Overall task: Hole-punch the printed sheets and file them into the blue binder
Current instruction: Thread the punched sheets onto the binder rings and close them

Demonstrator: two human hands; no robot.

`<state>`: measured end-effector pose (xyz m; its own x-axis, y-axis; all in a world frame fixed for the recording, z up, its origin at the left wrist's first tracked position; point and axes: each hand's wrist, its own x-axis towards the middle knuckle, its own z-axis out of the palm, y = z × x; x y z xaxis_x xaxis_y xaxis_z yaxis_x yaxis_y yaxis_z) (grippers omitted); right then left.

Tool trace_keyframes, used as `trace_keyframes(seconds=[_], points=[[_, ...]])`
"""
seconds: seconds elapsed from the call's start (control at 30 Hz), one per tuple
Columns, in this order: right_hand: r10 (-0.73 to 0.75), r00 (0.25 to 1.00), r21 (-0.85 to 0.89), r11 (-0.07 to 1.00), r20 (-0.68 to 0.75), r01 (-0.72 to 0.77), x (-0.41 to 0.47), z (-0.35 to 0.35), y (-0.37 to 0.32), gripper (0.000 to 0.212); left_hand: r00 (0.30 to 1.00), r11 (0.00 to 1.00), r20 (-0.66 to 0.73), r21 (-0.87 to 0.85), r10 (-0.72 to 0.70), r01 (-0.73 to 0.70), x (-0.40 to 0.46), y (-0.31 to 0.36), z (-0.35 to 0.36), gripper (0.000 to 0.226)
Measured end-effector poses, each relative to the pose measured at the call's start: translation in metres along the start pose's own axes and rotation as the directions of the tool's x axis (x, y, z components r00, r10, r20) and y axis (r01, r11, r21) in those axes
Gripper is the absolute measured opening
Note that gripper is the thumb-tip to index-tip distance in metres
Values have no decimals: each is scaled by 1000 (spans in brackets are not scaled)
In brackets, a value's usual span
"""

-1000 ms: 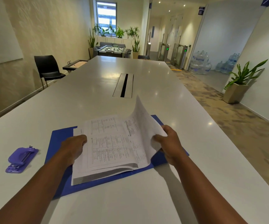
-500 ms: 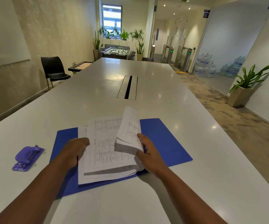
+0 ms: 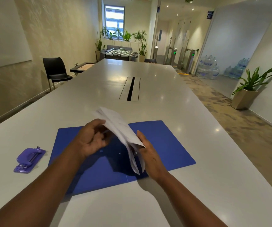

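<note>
The blue binder (image 3: 168, 145) lies open and flat on the white table (image 3: 148, 112). Above it I hold the stack of printed sheets (image 3: 120, 130) nearly on edge, tilted, with its lower end close to the binder. My left hand (image 3: 91, 141) grips the stack's upper left side with curled fingers. My right hand (image 3: 148, 154) holds the lower right edge. A purple hole punch (image 3: 28, 159) sits on the table to the left of the binder, apart from both hands.
A cable slot (image 3: 130, 89) is set into the table farther ahead. A black chair (image 3: 55, 71) stands at the left wall. The table's right edge borders open floor with a potted plant (image 3: 249, 89) and several water bottles (image 3: 208, 69).
The sheets lay flat on the binder with the right hand lifting pages. Now both hands have raised the whole stack off the binder and turned it on edge, baring the blue inside.
</note>
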<state>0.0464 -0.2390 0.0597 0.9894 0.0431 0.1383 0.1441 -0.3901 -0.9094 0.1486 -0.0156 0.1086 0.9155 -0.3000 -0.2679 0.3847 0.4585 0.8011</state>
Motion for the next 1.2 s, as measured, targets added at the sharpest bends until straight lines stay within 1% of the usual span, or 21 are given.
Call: trace_keyframes(seconds=[0.03,0.07,0.13,0.2,0.23,0.27,0.33,0.4,0.43,0.5,0.6,0.67,0.7,0.73,0.77,0.83,0.87,0.97,1.07,1.13,1.2], points=[[13,1000,40,999,-19,-12,2,-1,-1,46,998,998,68,55,8,-12,0,-3,9,35],[26,998,89,996,-51,-21,3,-2,-2,45,992,992,129,124,5,-21,0,-7,17,41],[47,990,175,984,-134,-23,3,-5,-1,43,982,964,191,264,-9,-42,5,-25,30,51],[102,973,283,958,-208,-40,4,-9,6,34,985,923,169,376,11,-75,9,-46,41,46],[152,962,369,928,-227,-59,4,-11,8,36,988,896,152,438,9,-75,13,-57,44,38],[204,951,460,884,-233,-77,4,-14,9,48,988,864,152,496,5,-81,17,-69,43,35],[280,928,575,813,-246,-93,5,-21,14,79,982,778,187,618,-3,-115,24,-90,40,50],[322,905,627,775,-278,-83,6,-28,18,92,981,692,196,709,-7,-137,28,-105,37,60],[339,895,644,761,-290,-79,5,-32,19,91,980,670,201,727,1,-150,29,-111,36,61],[370,882,686,724,-292,-77,4,-38,25,80,971,648,224,728,83,-224,31,-124,30,62],[454,830,715,692,-325,-98,4,-48,35,60,953,746,191,592,237,-304,39,-138,21,65],[513,768,688,713,-383,-134,6,-53,44,50,953,799,140,520,268,-301,39,-141,20,64],[532,737,660,735,-417,-156,8,-55,51,48,950,793,131,524,284,-310,38,-141,21,62],[550,711,644,744,-437,-179,9,-57,59,44,947,767,126,560,294,-313,39,-141,21,57],[577,684,651,734,-446,-194,10,-59,64,39,942,708,133,630,307,-319,40,-142,21,49],[622,629,662,717,-466,-219,10,-63,71,29,926,518,168,788,339,-333,41,-144,22,35],[628,604,648,727,-491,-228,10,-66,73,29,918,441,188,831,349,-338,43,-145,23,34],[636,561,618,743,-530,-258,11,-75,78,34,910,324,267,871,318,-369,49,-151,25,44],[632,535,567,764,-560,-309,12,-82,82,37,909,282,238,897,341,-340,53,-155,25,43],[584,520,473,811,-623,-345,12,-86,83,33,933,198,229,937,276,-289,56,-158,24,52],[508,536,335,857,-674,-391,13,-89,82,32,953,81,220,967,208,-241,56,-160,26,61]])
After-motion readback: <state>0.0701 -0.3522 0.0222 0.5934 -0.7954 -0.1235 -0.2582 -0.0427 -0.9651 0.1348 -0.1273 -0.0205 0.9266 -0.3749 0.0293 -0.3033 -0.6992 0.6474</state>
